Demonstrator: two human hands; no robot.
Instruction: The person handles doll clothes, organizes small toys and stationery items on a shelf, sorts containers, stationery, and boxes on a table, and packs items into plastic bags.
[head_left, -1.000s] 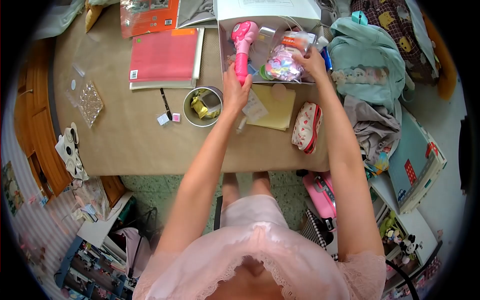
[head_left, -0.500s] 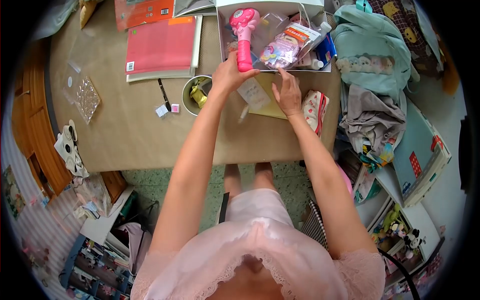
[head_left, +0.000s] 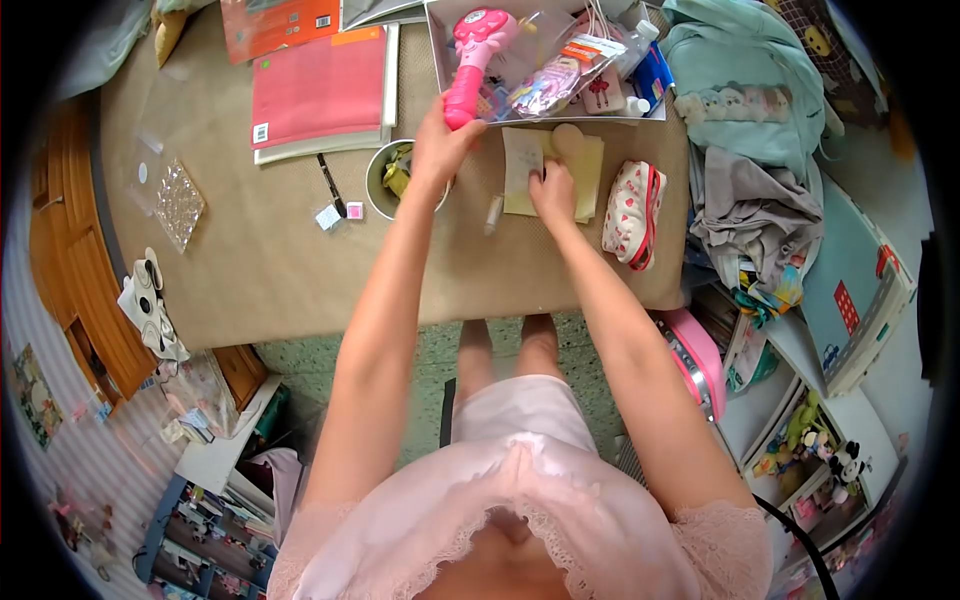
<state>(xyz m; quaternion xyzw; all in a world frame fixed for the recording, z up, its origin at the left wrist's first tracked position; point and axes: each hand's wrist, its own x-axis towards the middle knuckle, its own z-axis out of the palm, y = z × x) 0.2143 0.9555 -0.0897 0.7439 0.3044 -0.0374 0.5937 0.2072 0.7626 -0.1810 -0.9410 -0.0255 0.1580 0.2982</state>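
My left hand (head_left: 441, 145) is closed round the lower end of a pink toy wand (head_left: 474, 62), whose head lies over the white box (head_left: 433, 50). The box holds a clear bag of pastel items (head_left: 552, 82) and small bottles. My right hand (head_left: 554, 190) has its fingers drawn together at a white paper slip (head_left: 521, 168), which lies on yellow paper (head_left: 586, 188). What its fingertips grip is hard to make out. A small tube (head_left: 493, 214) lies left of the papers, and a white patterned pouch (head_left: 630, 215) to the right.
Left of my hands are a round tin (head_left: 377, 190) with gold wrappers, a black pen (head_left: 331, 186) and a red folder (head_left: 318, 92). A bag of clear beads (head_left: 179, 205) lies further left. A mint backpack (head_left: 740, 75) stands at the right.
My right hand has left the bag in the box and come down to the paper slip. The wand, still in my left hand, has tilted slightly. The bag now lies differently in the box.
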